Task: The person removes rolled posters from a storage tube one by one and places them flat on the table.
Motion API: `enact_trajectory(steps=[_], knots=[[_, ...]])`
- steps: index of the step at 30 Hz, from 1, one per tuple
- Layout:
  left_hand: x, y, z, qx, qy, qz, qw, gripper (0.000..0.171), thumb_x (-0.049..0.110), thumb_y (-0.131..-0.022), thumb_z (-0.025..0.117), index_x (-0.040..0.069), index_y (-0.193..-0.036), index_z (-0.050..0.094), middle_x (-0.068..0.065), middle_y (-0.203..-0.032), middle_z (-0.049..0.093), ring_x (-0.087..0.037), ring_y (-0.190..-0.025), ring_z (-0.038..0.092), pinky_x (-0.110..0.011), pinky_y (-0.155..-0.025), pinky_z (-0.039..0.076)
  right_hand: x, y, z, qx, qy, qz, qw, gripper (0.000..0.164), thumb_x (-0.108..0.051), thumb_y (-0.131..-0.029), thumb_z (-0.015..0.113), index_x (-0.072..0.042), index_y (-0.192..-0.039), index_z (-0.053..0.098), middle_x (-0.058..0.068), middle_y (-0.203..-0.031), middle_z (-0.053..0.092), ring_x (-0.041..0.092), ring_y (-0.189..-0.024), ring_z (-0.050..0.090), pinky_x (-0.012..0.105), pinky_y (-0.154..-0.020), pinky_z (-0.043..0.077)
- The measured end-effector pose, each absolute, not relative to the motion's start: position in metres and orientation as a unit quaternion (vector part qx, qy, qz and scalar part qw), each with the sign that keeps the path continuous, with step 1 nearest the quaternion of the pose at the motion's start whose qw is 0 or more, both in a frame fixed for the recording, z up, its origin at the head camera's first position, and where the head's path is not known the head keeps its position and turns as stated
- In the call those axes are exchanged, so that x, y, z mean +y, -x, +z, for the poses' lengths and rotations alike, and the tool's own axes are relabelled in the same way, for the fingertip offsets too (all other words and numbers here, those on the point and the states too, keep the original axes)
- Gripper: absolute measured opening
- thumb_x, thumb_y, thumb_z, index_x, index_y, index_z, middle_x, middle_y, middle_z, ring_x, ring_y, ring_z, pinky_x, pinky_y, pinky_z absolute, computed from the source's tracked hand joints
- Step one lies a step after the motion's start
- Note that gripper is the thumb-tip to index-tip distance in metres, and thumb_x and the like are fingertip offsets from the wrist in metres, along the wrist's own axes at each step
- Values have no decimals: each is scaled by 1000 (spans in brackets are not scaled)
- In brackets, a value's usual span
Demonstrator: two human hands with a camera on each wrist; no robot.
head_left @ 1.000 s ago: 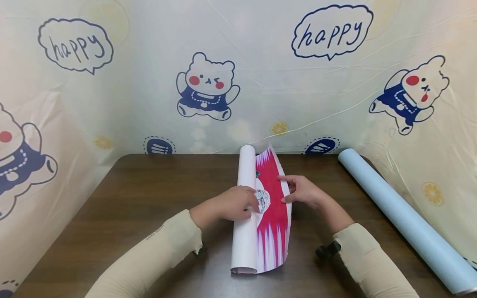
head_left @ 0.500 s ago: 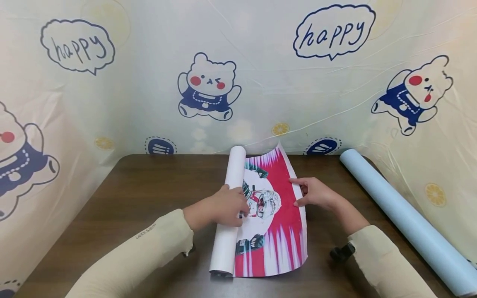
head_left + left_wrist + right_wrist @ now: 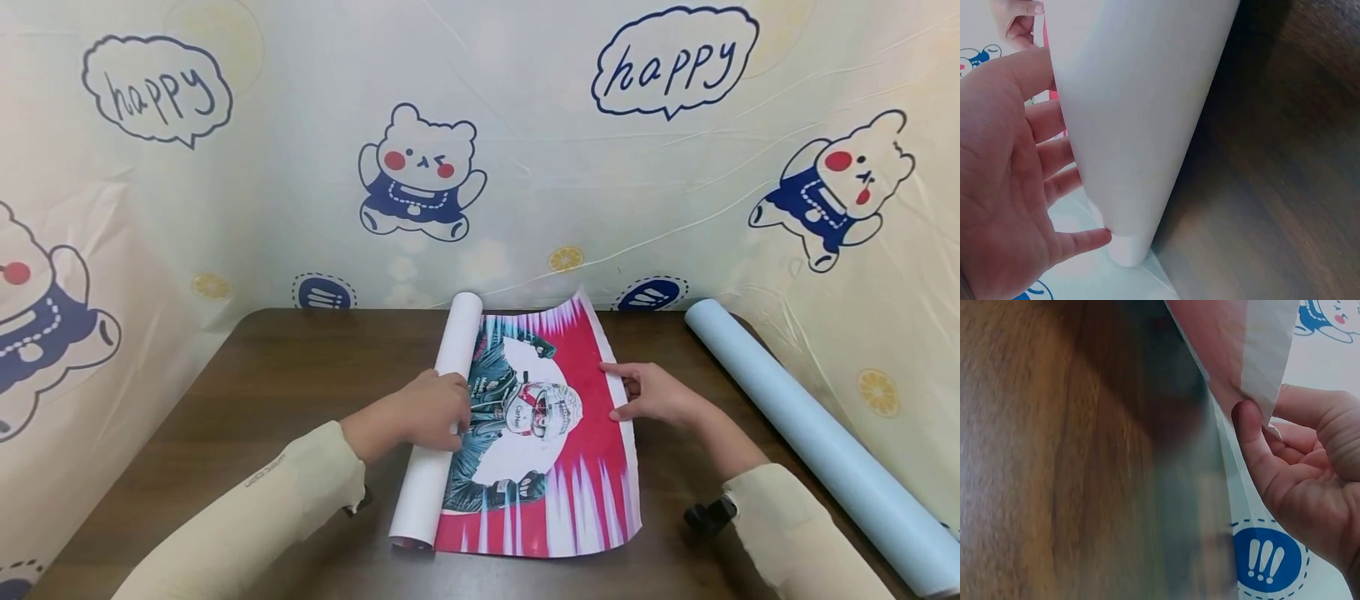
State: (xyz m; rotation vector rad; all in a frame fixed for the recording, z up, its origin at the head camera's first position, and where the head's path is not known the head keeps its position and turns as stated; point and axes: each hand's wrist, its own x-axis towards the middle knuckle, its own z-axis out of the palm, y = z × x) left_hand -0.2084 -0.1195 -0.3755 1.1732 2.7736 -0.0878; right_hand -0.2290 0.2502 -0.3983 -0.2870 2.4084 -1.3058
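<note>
A partly unrolled poster (image 3: 600, 400) lies on the table in the head view, with a driver in a white helmet printed on red and white. Its left side is still a white roll (image 3: 420, 492). My left hand (image 3: 427, 410) lies over the middle of that roll. In the left wrist view its fingers (image 3: 1054, 156), nearly straight, touch the roll's side. With thumb and fingers, my right hand (image 3: 652, 392) pinches the poster's right edge; the right wrist view shows the thumb (image 3: 1249, 425) against the paper's edge.
A long light-blue roll (image 3: 810, 433) lies slantwise along the right side of the brown wooden table (image 3: 300, 358). Behind the table hangs a pale printed curtain (image 3: 540, 183), close to the poster's far end.
The white roll and my left hand have moved left. My right hand has moved right with the poster's edge, and much more of the printed picture is showing.
</note>
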Motion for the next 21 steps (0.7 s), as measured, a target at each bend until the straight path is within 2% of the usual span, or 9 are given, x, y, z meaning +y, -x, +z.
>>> enact_trajectory(steps=[4,11,15,17,21], knots=[[-125,207,-373,920,-386,-28,56,24,40,-73,80,26,-93,79,3,-108,64,-18,-109,48,-43,-91,43,255,228,-399,858,108,-464,190,98,-21,-71,88,-8,-152,34,15,-119,58,27,-99,63,40,-76,58],[-134,207,-371,924,-379,-23,42,33,49,-69,84,22,-87,78,2,-99,58,-16,-100,49,-41,-89,44,263,225,-399,860,113,-461,186,97,-20,-72,87,-7,-152,33,17,-121,57,28,-99,63,40,-76,58],[-137,207,-371,929,-367,-14,53,28,42,-68,86,21,-81,72,2,-105,62,-17,-104,54,-50,-101,41,269,224,-400,867,118,-451,178,95,-21,-73,87,-7,-151,34,17,-122,57,28,-100,62,40,-76,58],[-139,207,-371,932,-358,-15,62,25,37,-68,86,22,-81,71,3,-107,65,-19,-112,56,-53,-104,38,272,224,-401,871,118,-444,176,95,-21,-73,86,-6,-151,34,17,-122,57,27,-99,61,39,-75,58],[-142,205,-370,931,-358,-31,65,16,32,-75,80,21,-86,76,3,-107,68,-24,-122,51,-51,-100,43,278,223,-402,874,120,-438,174,94,-20,-74,86,-5,-151,34,18,-122,57,27,-98,62,39,-75,58]])
